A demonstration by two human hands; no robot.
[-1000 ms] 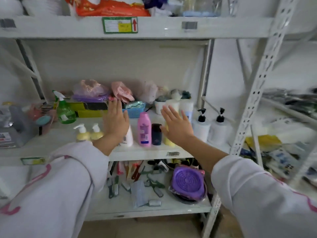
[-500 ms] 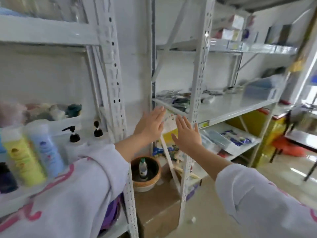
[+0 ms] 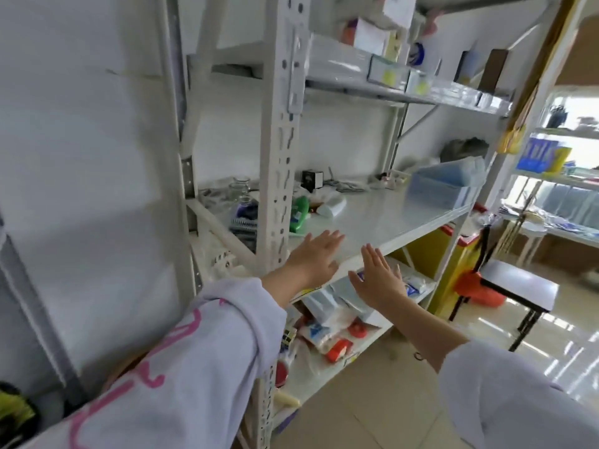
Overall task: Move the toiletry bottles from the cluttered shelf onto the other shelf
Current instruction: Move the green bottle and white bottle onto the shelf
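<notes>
I judge the job barely begun. My left hand point(image 3: 316, 259) and right hand point(image 3: 379, 277) are both flat and spread, holding nothing, palms hovering at the front edge of the other shelf point(image 3: 398, 215), the left just over its surface, the right slightly below the lip. That shelf has a wide bare stretch toward its front and right; at its back left corner lie a green bottle point(image 3: 299, 213) and a white tube point(image 3: 332, 207), which I can't tell are part of the job. The toiletry bottles I must carry are out of view now, so all the moving looks to be left.

Half a second ago the pump bottles and the yellow and blue bottles showed at the left edge of view; I've since turned right and nearer, and both hands remain empty.
</notes>
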